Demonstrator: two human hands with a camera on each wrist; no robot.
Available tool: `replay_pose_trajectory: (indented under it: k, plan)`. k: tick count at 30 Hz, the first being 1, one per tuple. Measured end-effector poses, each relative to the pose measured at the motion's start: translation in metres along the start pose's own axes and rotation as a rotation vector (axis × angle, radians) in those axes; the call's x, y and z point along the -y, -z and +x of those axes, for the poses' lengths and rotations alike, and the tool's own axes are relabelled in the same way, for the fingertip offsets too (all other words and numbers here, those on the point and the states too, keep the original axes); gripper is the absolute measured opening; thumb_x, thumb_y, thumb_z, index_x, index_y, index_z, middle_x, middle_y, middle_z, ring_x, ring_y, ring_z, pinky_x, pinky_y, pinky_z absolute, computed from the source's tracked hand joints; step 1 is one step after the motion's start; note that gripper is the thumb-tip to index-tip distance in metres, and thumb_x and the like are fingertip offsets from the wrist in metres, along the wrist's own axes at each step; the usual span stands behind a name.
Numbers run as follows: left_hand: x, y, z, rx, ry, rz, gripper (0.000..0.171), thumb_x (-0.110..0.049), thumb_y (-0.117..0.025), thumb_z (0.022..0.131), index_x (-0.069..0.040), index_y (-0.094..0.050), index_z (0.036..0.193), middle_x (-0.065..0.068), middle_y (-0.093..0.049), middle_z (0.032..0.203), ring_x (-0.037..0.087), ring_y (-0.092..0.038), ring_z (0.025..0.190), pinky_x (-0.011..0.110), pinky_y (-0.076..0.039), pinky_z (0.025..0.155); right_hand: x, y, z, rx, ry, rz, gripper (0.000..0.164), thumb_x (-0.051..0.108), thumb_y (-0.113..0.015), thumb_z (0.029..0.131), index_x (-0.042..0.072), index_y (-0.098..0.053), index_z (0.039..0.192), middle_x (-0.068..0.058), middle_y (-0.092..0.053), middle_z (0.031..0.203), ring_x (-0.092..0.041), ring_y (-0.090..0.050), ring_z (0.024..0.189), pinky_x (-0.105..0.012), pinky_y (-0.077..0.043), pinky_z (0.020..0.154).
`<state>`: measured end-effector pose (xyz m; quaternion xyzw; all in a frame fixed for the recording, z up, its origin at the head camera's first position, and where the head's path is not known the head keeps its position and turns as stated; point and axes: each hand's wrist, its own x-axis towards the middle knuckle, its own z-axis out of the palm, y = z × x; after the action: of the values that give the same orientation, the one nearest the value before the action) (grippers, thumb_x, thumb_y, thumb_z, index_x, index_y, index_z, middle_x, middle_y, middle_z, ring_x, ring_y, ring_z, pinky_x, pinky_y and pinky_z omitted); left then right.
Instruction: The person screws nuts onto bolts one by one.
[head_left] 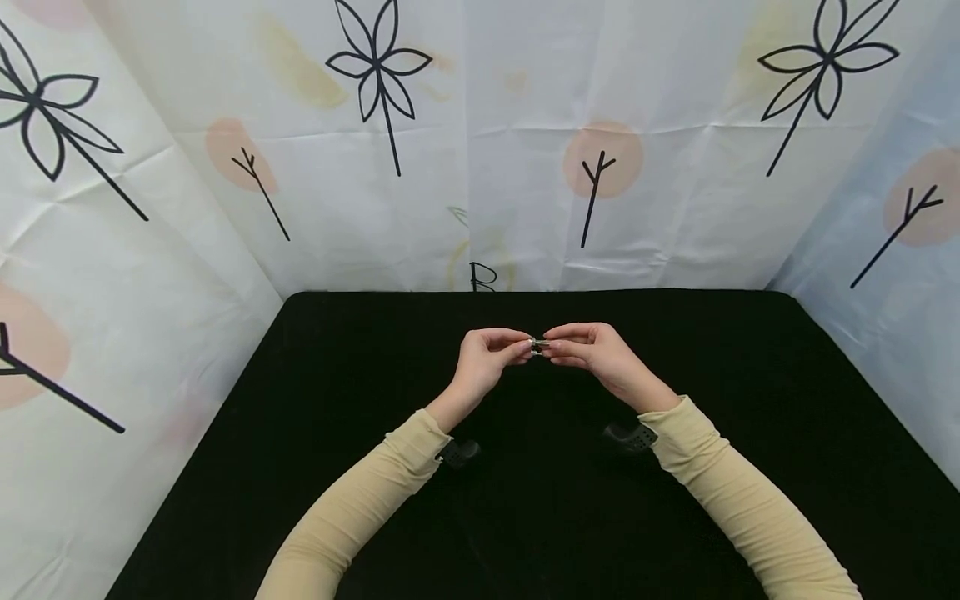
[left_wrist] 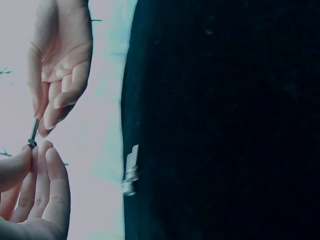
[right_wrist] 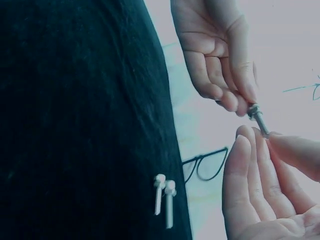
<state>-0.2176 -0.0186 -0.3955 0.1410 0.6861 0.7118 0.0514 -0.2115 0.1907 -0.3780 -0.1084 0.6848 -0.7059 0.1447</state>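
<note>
Between my two hands is a small metal bolt point(right_wrist: 261, 121) with a threaded shank, held in the air. My left hand point(head_left: 482, 360) pinches its hex end between thumb and fingertips; whether that end is a head or a nut, I cannot tell. The thumb and fingers of my right hand point(head_left: 596, 357) pinch the other end of the shank. In the left wrist view, the bolt slants between the right hand point(left_wrist: 62, 62) above and the left hand point(left_wrist: 40, 192) below. Fingertips hide both its ends.
Two more metal bolts point(right_wrist: 169, 205) lie side by side on the black table point(head_left: 525, 517), close to its edge in the right wrist view. Patterned white cloth point(head_left: 510, 192) hangs behind the table and at both sides. Dark wrist devices point(head_left: 459, 452) sit below both wrists.
</note>
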Motion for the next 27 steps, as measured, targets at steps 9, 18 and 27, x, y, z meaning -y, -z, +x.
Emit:
replay_pose_trajectory:
  k: [9, 18, 27]
  plan:
    - [0.017, -0.012, 0.008, -0.022, 0.206, 0.009, 0.014, -0.002, -0.067, 0.088, 0.006, -0.071, 0.099, 0.016, -0.071, 0.092, 0.022, -0.07, 0.079, 0.031, -0.06, 0.072, -0.017, 0.011, 0.006, 0.032, -0.152, 0.029, 0.033, 0.0, -0.053, 0.097, -0.019, -0.048, 0.124, -0.017, -0.067, 0.104, -0.017, -0.068, 0.092, -0.03, -0.056, 0.084]
    - [0.025, -0.016, 0.018, -0.029, 0.437, 0.014, 0.008, 0.001, -0.069, 0.086, 0.006, -0.071, 0.091, 0.015, -0.07, 0.08, 0.021, -0.07, 0.071, 0.031, -0.06, 0.067, -0.032, 0.015, 0.013, 0.003, -0.27, -0.005, 0.03, -0.003, -0.052, 0.097, -0.022, -0.049, 0.12, -0.02, -0.067, 0.099, -0.018, -0.069, 0.086, -0.03, -0.057, 0.082]
    - [0.025, -0.015, 0.023, -0.059, 0.501, 0.07, 0.005, 0.003, -0.068, 0.087, 0.006, -0.072, 0.086, 0.016, -0.07, 0.076, 0.021, -0.07, 0.066, 0.029, -0.06, 0.062, -0.033, 0.016, 0.022, -0.008, -0.349, -0.058, 0.029, -0.002, -0.053, 0.097, -0.019, -0.052, 0.119, -0.02, -0.068, 0.098, -0.019, -0.069, 0.086, -0.031, -0.057, 0.082]
